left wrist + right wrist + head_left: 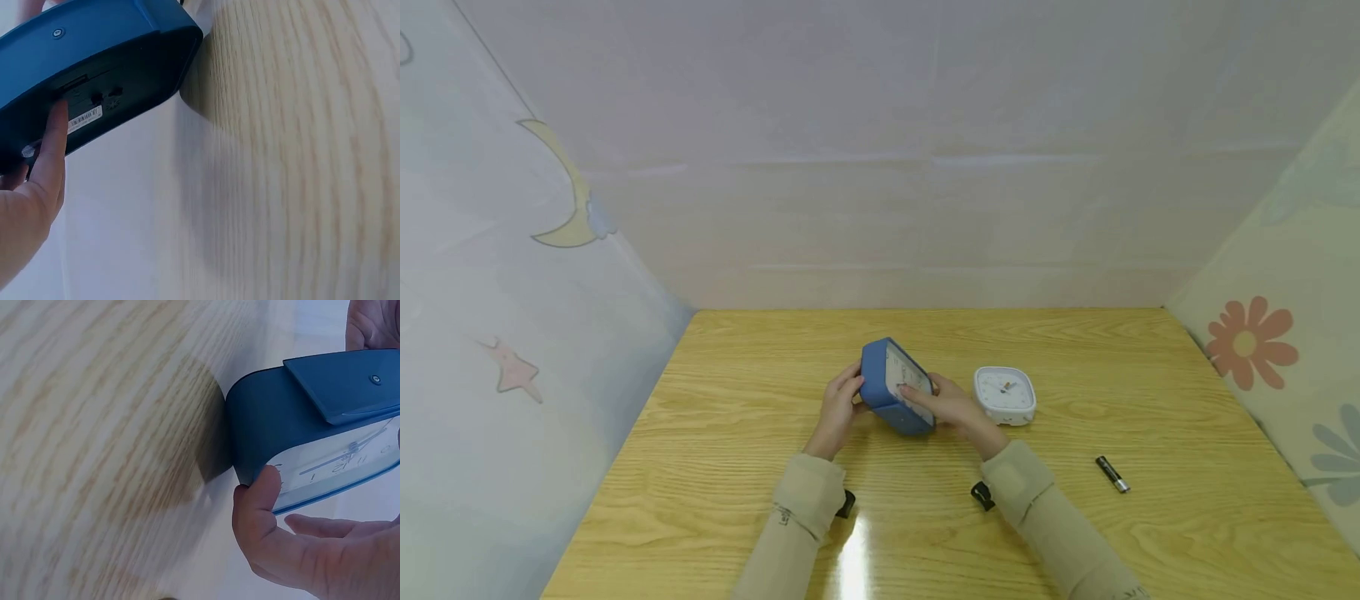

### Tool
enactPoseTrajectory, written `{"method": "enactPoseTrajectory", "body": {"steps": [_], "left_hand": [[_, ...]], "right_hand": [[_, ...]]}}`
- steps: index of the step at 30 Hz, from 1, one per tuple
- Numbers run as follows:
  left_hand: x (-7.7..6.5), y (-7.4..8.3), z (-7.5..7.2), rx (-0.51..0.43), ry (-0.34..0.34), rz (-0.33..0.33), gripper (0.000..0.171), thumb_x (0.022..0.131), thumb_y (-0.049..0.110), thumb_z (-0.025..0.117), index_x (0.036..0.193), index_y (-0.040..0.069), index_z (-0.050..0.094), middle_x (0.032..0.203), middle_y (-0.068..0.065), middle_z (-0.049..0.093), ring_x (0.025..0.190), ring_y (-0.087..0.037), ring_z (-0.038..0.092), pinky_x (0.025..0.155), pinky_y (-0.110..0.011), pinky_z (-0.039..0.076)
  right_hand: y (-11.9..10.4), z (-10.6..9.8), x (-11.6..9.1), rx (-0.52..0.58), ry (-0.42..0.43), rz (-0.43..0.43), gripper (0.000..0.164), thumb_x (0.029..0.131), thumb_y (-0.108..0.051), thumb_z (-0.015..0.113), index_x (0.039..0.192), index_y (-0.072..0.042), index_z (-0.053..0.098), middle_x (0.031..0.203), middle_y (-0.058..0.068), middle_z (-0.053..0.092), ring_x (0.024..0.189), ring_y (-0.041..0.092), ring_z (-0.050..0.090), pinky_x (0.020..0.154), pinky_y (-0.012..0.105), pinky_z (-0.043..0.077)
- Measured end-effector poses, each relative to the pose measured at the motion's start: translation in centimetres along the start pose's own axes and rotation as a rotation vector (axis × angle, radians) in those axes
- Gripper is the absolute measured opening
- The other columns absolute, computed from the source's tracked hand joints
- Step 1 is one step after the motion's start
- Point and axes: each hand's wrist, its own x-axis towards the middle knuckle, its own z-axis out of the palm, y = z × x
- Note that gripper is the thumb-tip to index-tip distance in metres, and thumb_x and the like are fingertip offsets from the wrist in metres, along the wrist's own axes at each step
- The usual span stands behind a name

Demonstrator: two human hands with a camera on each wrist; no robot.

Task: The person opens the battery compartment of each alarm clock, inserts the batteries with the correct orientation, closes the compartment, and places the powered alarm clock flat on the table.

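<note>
Both hands hold a blue alarm clock [898, 392], tilted close over the wooden table. Its white face [337, 462] shows in the right wrist view. My left hand [841, 408] grips the left side. In the left wrist view, a finger of the left hand [44, 169] lies against the clock's dark back [137, 75], near a slot, small knobs and a barcode label [87, 119]. My right hand [951, 404] holds the opposite side, its thumb [269, 487] on the front by the face.
A white alarm clock [1004, 395] sits face up just right of the right hand. Farther right on the wooden table [737, 375] lies a black and silver battery [1112, 474]. Patterned cloth walls [865, 225] enclose the table at the back and both sides.
</note>
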Motion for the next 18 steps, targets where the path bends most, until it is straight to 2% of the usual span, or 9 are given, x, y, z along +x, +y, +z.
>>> {"method": "enactPoseTrajectory", "body": {"steps": [3, 6, 10, 13, 18], "left_hand": [[-0.1, -0.1, -0.2, 0.056, 0.011, 0.013, 0.044, 0.096, 0.008, 0.033, 0.137, -0.006, 0.031, 0.139, -0.022, 0.034, 0.119, -0.03, 0.041, 0.083, -0.045, 0.046], [-0.1, -0.1, -0.4, 0.127, 0.02, 0.011, 0.043, 0.095, 0.007, 0.033, 0.136, -0.005, 0.034, 0.133, -0.023, 0.042, 0.094, -0.022, 0.052, 0.068, -0.043, 0.048], [-0.1, -0.2, -0.7, 0.178, -0.008, 0.001, 0.042, 0.096, 0.006, 0.032, 0.137, -0.003, 0.034, 0.123, -0.024, 0.049, 0.065, -0.014, 0.049, 0.053, -0.036, 0.046], [-0.2, -0.1, -0.9, 0.199, -0.048, 0.012, 0.042, 0.097, 0.003, 0.031, 0.138, -0.006, 0.031, 0.118, -0.027, 0.049, 0.061, -0.015, 0.046, 0.049, -0.03, 0.044], [-0.3, -0.2, -1.2, 0.236, -0.052, 0.013, 0.042, 0.097, 0.001, 0.033, 0.138, -0.008, 0.028, 0.124, -0.028, 0.047, 0.061, -0.018, 0.046, 0.048, -0.026, 0.044]], "right_hand": [[0.0, 0.0, -0.1, -0.049, 0.021, -0.039, 0.078, 0.083, -0.048, 0.059, 0.139, -0.002, 0.031, 0.131, 0.024, 0.043, 0.114, 0.036, 0.045, 0.086, 0.048, 0.044], [0.0, 0.0, -0.2, -0.113, 0.056, -0.065, 0.079, 0.081, -0.05, 0.06, 0.138, -0.002, 0.033, 0.132, 0.021, 0.043, 0.116, 0.035, 0.044, 0.091, 0.048, 0.04], [0.1, 0.0, -0.1, -0.194, 0.098, -0.072, 0.083, 0.08, -0.053, 0.061, 0.139, -0.003, 0.032, 0.132, 0.021, 0.043, 0.117, 0.036, 0.044, 0.092, 0.049, 0.038], [0.4, 0.1, 0.1, -0.258, 0.127, -0.082, 0.087, 0.079, -0.055, 0.06, 0.14, -0.002, 0.03, 0.133, 0.022, 0.043, 0.117, 0.037, 0.043, 0.093, 0.05, 0.038], [0.7, 0.3, 0.3, -0.358, 0.17, -0.101, 0.091, 0.077, -0.059, 0.059, 0.139, 0.002, 0.03, 0.13, 0.024, 0.044, 0.114, 0.038, 0.046, 0.091, 0.049, 0.039]]}}
